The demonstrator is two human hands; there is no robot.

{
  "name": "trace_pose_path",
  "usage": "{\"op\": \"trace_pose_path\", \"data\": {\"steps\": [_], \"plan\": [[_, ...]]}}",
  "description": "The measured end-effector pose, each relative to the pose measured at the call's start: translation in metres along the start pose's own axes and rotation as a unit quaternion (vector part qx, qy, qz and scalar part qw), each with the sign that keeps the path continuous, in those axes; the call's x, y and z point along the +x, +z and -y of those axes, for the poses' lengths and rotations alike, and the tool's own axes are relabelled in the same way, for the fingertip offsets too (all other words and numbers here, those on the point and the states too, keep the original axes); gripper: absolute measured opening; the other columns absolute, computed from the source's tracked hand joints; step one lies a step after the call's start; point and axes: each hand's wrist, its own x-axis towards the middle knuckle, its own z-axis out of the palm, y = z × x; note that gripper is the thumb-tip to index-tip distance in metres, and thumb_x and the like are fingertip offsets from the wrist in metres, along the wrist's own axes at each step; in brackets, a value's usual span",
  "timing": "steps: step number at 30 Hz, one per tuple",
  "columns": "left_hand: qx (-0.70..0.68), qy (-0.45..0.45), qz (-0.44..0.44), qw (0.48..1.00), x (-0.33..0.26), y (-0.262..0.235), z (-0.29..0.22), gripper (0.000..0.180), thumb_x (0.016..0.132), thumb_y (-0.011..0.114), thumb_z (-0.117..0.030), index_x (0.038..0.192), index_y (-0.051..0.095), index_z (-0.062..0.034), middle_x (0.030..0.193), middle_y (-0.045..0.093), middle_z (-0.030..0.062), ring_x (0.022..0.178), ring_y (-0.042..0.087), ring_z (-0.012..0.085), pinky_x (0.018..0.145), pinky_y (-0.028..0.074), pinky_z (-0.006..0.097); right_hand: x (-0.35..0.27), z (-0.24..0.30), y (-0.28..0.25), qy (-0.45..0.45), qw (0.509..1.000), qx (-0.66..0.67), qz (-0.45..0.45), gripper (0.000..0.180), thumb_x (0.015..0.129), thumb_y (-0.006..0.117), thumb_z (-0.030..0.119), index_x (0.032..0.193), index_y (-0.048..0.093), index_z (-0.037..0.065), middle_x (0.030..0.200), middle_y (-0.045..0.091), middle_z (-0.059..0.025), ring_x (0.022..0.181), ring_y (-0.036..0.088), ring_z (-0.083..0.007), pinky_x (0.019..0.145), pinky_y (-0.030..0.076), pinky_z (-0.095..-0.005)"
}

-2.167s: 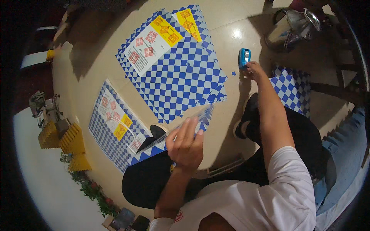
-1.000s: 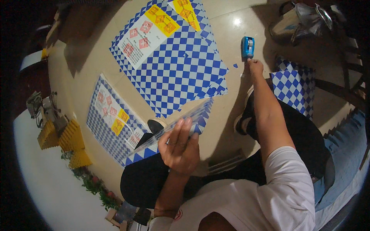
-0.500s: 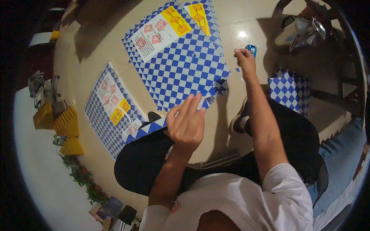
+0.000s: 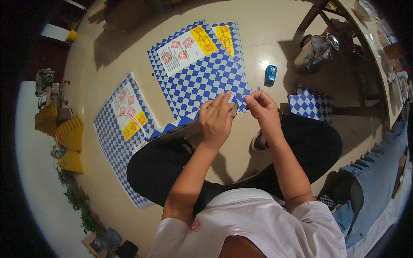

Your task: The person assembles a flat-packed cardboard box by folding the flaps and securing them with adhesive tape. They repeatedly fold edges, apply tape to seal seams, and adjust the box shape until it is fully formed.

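One folded checked sheet (image 4: 170, 127) is kept near centre, its right end covered by the left hand (image 4: 216, 122) — fingers extended, close together, presumably for steadying; any grip cannot be told. The right hand (image 4: 265, 112) is pinched beside it, contents indiscernible; a blue tape dispenser (image 4: 270, 75) is placed beyond, presumably for reach. The sheet is patterned blue and white — narrow, slanting.

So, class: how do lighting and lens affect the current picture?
Head view: black surrounds the rounded fisheye image, and the table edge bows at right; same head view: glare brightens the floor beyond the blue tape dispenser, shadow darkens around the metal jug.
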Motion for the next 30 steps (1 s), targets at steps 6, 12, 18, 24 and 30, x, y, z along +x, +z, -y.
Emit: {"op": "trace_pose_path", "data": {"steps": [6,12,18,24,30], "plan": [[-0.002,0.0,-0.012,1.0,-0.003,0.002,0.002,0.022,0.082,0.067,0.001,0.103,0.067,-0.0037,0.122,0.069,0.0113,0.115,0.065,0.0258,0.093,0.045,0.041,-0.006,-0.026,0.02,-0.051,0.999,-0.015,-0.009,0.018,0.095,0.069,0.02,0.089,0.062,0.004,0.081,0.063,0.0005,0.075,0.056,-0.007,0.069,0.045,-0.0228],[0.003,0.006,-0.024,1.0,-0.005,0.005,0.005,0.024,0.081,0.067,0.001,0.104,0.066,-0.0036,0.123,0.069,0.0105,0.115,0.065,0.0258,0.093,0.045,0.041,-0.001,-0.037,0.031,-0.058,0.997,0.012,-0.05,0.022,0.093,0.07,0.018,0.08,0.061,0.003,0.074,0.063,-0.0006,0.069,0.055,-0.0065,0.064,0.044,-0.0225],[0.001,-0.002,-0.022,1.0,-0.004,0.005,0.004,0.019,0.081,0.068,0.002,0.099,0.064,-0.0056,0.125,0.068,0.0108,0.116,0.065,0.0257,0.094,0.045,0.04,0.002,-0.041,0.034,-0.058,0.995,-0.003,-0.083,0.025,0.093,0.071,0.019,0.078,0.06,0.002,0.072,0.063,-0.0016,0.066,0.057,-0.007,0.061,0.045,-0.0222],[0.002,-0.005,-0.018,1.0,-0.004,0.005,0.005,0.025,0.082,0.068,0.001,0.106,0.065,-0.0053,0.124,0.069,0.0095,0.114,0.065,0.0252,0.095,0.045,0.04,0.0,-0.041,0.038,-0.057,0.993,0.0,-0.107,0.025,0.092,0.072,0.017,0.077,0.06,0.002,0.073,0.063,-0.0017,0.065,0.058,-0.007,0.059,0.047,-0.0222],[-0.028,-0.048,-0.022,0.998,-0.004,0.004,0.0,0.032,0.084,0.069,-0.001,0.115,0.064,-0.0055,0.122,0.07,0.0098,0.108,0.067,0.0239,0.094,0.045,0.039,0.0,-0.052,0.038,-0.068,0.99,0.019,-0.118,0.025,0.091,0.073,0.016,0.076,0.059,0.002,0.071,0.062,-0.0006,0.065,0.058,-0.0064,0.059,0.046,-0.0218]]}}
